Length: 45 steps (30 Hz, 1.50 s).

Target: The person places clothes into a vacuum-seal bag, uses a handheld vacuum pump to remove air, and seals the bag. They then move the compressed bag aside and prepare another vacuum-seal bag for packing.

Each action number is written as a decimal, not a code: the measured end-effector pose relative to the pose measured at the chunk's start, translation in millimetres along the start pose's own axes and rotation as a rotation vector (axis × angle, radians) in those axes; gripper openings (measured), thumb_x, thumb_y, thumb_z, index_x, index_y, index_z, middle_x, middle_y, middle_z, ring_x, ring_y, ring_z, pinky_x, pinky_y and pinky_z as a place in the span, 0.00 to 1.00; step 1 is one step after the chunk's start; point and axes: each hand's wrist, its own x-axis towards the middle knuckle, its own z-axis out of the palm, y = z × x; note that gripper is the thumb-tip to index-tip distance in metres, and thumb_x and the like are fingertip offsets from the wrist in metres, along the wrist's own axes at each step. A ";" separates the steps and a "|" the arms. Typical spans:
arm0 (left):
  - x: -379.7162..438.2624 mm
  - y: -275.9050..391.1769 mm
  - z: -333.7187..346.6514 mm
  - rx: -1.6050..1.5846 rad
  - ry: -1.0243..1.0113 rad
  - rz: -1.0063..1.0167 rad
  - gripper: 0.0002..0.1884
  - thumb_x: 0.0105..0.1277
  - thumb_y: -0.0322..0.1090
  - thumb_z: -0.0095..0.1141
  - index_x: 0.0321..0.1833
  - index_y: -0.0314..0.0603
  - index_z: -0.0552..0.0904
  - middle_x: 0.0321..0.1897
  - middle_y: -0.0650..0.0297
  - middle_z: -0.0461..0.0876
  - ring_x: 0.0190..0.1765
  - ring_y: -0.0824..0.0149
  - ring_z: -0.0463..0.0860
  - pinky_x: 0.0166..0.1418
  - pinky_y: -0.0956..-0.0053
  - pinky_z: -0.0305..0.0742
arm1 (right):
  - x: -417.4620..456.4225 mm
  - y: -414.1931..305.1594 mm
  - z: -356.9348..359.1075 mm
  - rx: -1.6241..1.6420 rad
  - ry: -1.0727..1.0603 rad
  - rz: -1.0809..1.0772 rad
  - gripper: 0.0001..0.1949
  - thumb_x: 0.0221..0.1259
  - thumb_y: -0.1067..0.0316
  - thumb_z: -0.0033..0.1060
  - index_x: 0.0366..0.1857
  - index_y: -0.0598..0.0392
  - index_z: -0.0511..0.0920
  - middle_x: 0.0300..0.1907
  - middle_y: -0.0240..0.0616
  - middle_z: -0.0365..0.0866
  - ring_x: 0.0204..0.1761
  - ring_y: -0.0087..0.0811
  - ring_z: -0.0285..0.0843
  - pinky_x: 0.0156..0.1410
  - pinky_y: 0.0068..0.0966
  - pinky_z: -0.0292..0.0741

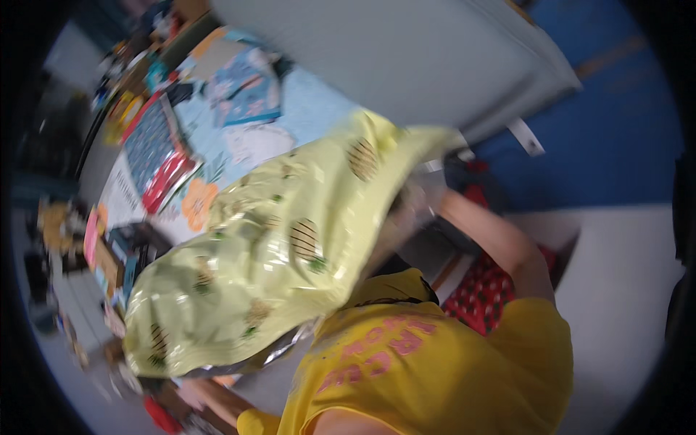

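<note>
A large, crinkled yellow plastic bag point(272, 244) with a pineapple print slants across the middle of the view, its silvery inside showing along the lower edge. My right hand point(417, 198), motion-blurred, grips the bag near its upper right edge, with some clear film around the hand. At the lower left, my left hand point(190, 391) is at the bag's other end; the bag hides its fingers. Behind the bag lies a light blue floral cloth point(310, 89), bearing a blue patterned pack point(247, 87) and a red-edged clear pack with dark patterned contents point(155, 147).
A big grey padded panel point(413, 54) rises at the top, beside a blue surface point(587, 163). Red spotted fabric point(481, 293) lies near my right arm. Boxes point(117, 261) and assorted clutter line the left side.
</note>
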 end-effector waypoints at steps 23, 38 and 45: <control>34.9 183.3 337.9 -0.131 -0.990 0.408 0.16 0.64 0.31 0.45 0.54 0.35 0.70 0.38 0.61 0.76 0.44 0.66 0.75 0.49 0.75 0.70 | -473.1 12.5 113.5 1.143 0.826 -0.902 0.15 0.61 0.67 0.53 0.50 0.59 0.70 0.48 0.44 0.76 0.48 0.34 0.77 0.51 0.34 0.77; -166.9 429.7 591.3 -0.711 -1.475 0.601 0.15 0.65 0.31 0.44 0.52 0.34 0.70 0.38 0.62 0.75 0.43 0.66 0.74 0.50 0.76 0.69 | -814.3 -24.0 114.4 0.165 1.817 -1.807 0.16 0.68 0.62 0.37 0.50 0.62 0.70 0.48 0.42 0.75 0.49 0.34 0.75 0.58 0.35 0.73; -279.4 458.3 797.9 -0.994 -1.925 0.282 0.14 0.65 0.31 0.43 0.52 0.34 0.71 0.38 0.62 0.75 0.43 0.66 0.74 0.51 0.76 0.68 | -891.0 -39.4 112.1 -0.458 1.535 -2.001 0.30 0.31 0.89 0.31 0.51 0.71 0.67 0.46 0.51 0.75 0.43 0.42 0.78 0.40 0.26 0.80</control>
